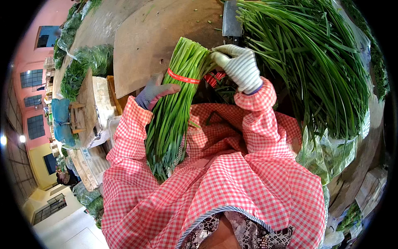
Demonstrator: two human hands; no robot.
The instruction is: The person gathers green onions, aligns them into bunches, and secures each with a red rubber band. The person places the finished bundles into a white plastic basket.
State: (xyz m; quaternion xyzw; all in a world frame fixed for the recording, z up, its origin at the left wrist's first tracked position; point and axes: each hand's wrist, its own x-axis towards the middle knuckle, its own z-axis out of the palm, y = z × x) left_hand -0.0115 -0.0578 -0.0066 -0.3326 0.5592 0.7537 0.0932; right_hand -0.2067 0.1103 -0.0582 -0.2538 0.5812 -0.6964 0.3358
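My left hand (153,92), in a purple-grey glove, is closed round a thick bunch of garlic chives (176,93) with its thumb across the front. A red printed tape (182,78) binds the bunch below its cut pale ends. Leaf tips hang down over my checked sleeve and smock. At the upper right edge of the bunch, my right hand (240,66) in a striped white glove pinches the outer stalks near their cut ends. Just beyond that hand a cleaver (231,20) lies on the work surface, its handle partly hidden.
A large loose heap of garlic chives (306,62) covers the right side, with clear plastic (327,153) under it. Ahead lies a wooden board (145,45). Red tape pieces (214,78) sit near my lap. Left are bagged greens (89,62), a wooden stool (78,118) and cardboard (85,166).
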